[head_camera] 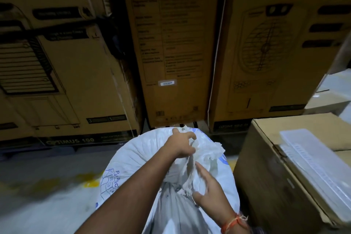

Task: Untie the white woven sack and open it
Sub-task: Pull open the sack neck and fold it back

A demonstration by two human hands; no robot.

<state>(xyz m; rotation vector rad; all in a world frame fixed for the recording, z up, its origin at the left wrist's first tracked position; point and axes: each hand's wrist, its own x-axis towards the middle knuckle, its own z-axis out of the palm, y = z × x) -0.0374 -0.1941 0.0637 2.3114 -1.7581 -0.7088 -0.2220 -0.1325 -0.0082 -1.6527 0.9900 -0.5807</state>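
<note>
We find the white woven sack (pixel 133 159) standing on the floor (pixel 47 186), in front of a row of tall cardboard boxes (pixel 180 53) and beside a lower box (pixel 275 167). Its neck (pixel 201 156) is bunched into a frayed tuft at the top, and both hands work there. Our left hand (pixel 182 143) is clenched on the far side of the tuft, fingers curled into the gathered cloth, apparently to keep the bunch up and taut. Our right hand (pixel 207 186) sits just below that grip on the near side, thumb and fingers closing on a fold of the cloth, though the blur leaves its hold uncertain. We judge this split is meant to pull the gathers apart. No tie cord is visible to us. The mouth is not yet open; the task looks early to midway.
</note>
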